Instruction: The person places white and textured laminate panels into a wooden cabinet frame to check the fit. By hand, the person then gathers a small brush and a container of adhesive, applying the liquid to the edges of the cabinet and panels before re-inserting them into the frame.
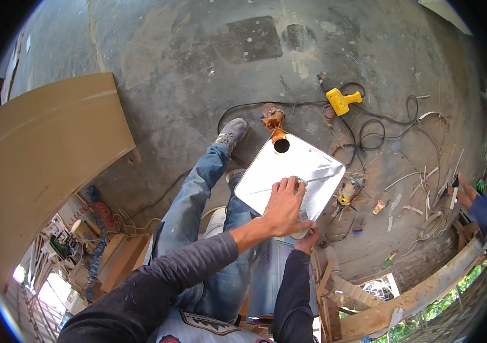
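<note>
A large square metal can (312,166) with a shiny face and a round opening (281,145) at its far corner is held tilted over the concrete floor. My left hand (283,208) lies on its top face, fingers by the thin wire handle (302,182). My right hand (307,237) grips the can's near edge from below, partly hidden. A small rusty orange tin (272,117) stands on the floor just beyond the opening. My jeans leg and grey shoe (232,132) reach toward it.
A yellow power drill (343,100) and black cables (380,128) lie on the floor to the right, among wood strips and scraps. A big brown board (49,154) leans at left. Another person's feet (467,194) show at the right edge. Wooden beams (420,297) lie lower right.
</note>
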The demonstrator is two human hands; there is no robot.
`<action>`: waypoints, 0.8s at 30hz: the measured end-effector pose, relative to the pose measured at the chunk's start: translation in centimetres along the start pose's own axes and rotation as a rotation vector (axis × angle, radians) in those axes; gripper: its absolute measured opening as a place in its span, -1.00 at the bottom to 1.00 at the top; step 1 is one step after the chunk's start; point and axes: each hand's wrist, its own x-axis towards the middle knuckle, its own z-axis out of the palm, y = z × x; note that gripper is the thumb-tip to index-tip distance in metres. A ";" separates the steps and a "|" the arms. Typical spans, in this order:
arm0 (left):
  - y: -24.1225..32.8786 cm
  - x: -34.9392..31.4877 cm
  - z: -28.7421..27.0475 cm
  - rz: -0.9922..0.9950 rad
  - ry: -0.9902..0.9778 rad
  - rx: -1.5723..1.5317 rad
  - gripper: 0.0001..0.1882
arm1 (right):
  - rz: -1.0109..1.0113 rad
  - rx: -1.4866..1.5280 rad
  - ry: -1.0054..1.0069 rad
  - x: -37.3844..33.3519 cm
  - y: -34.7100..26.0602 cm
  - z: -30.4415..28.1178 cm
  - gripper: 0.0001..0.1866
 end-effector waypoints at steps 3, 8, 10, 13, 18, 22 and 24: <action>-0.1 -0.2 -0.1 -0.003 0.002 0.007 0.05 | 0.012 0.062 -0.094 0.7 0.7 0.1 -0.67; 0.2 -0.1 -0.1 0.003 -0.002 0.019 0.04 | -0.009 0.106 -0.157 3.5 1.9 -2.0 -0.66; 0.2 -0.2 -0.1 0.003 -0.007 0.028 0.04 | -0.004 0.109 -0.195 4.5 2.3 -2.6 -0.65; 0.5 -0.1 -0.2 0.010 -0.013 0.028 0.03 | 0.017 0.099 -0.191 5.8 2.8 -3.4 -0.65; -0.2 0.2 -0.1 -0.008 -0.007 0.036 0.02 | 0.029 0.085 -0.082 4.3 2.5 -1.9 -0.66; -0.8 0.5 0.1 -0.010 -0.004 0.038 0.01 | 0.030 0.000 0.026 2.4 1.6 -0.5 -0.66; -1.4 0.6 0.2 -0.028 0.005 0.053 0.01 | 0.049 -0.003 0.066 1.1 1.6 1.3 -0.70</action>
